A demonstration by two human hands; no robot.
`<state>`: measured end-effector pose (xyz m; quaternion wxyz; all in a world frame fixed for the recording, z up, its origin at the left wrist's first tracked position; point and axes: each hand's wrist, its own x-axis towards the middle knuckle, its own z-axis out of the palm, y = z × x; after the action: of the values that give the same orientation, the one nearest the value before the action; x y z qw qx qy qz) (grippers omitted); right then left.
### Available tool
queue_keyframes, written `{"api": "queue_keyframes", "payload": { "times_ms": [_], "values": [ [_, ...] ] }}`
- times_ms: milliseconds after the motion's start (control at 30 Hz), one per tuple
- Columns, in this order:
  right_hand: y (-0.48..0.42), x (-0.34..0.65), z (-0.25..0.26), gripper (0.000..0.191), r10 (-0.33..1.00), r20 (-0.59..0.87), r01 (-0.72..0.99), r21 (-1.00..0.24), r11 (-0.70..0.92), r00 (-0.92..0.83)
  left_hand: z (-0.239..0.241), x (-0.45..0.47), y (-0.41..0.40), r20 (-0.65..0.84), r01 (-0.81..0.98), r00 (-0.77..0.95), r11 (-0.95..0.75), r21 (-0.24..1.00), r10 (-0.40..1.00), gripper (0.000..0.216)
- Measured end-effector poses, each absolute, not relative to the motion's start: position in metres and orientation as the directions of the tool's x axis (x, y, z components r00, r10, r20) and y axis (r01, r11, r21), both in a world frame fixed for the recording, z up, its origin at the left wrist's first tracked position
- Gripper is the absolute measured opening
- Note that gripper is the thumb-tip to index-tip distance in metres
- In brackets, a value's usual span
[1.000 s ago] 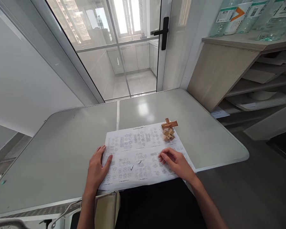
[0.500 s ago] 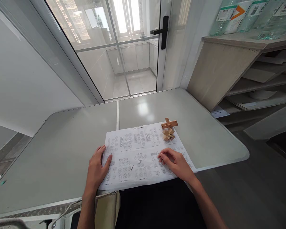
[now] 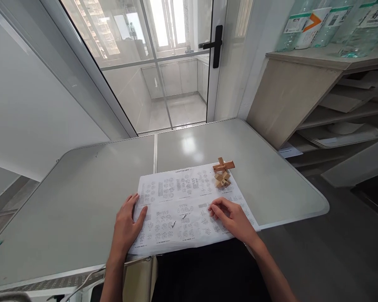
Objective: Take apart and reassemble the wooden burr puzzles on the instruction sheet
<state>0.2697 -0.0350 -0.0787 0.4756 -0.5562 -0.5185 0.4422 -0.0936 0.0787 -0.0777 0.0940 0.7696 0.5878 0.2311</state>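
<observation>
A white printed sheet (image 3: 164, 209) lies on the table, covered with small diagrams and with two handwritten tick marks. My left hand (image 3: 126, 224) rests flat along the sheet's left edge, its thumb spread from the fingers. On the lower right part of the paper sits my right hand (image 3: 231, 216), fingers curled in with thumb and index tips close together; nothing shows between them. Beyond it, at the sheet's upper right corner, stand two wooden interlocking puzzles: a reddish-brown cross-shaped one (image 3: 224, 166) and, just nearer, a paler star-shaped one (image 3: 222, 180) with marks on it.
The grey-green table (image 3: 91, 197) has rounded corners and a seam. A glazed door (image 3: 176, 84) with a black handle (image 3: 217, 46) stands behind it. To the right is a wooden shelf unit (image 3: 299, 84) topped with several plastic bottles (image 3: 321, 27).
The view has shifted slightly, so the scene sits a little lower in the picture. Both hands and the two wooden puzzles keep their places on the sheet.
</observation>
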Motion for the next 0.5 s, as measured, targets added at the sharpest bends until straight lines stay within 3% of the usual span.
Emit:
{"api": "queue_keyframes", "payload": {
  "times_ms": [300, 400, 500],
  "values": [
    [-0.031, 0.277, -0.066, 0.037, 0.993, 0.023, 0.101, -0.995, 0.011, 0.119, -0.080, -0.098, 0.081, 0.242, 0.860, 0.216, -0.301, 0.412, 0.946, 0.060],
    [-0.019, 0.298, -0.060, 0.037, 0.932, 0.096, 0.259, -0.966, 0.002, 0.349, -0.081, -0.100, 0.080, 0.244, 0.864, 0.223, -0.308, 0.399, 0.944, 0.059],
    [0.005, 0.331, -0.057, 0.037, 0.804, 0.272, 0.510, -0.859, -0.046, 0.529, -0.076, -0.096, 0.082, 0.268, 0.877, 0.228, -0.317, 0.361, 0.936, 0.059]
  ]
}}
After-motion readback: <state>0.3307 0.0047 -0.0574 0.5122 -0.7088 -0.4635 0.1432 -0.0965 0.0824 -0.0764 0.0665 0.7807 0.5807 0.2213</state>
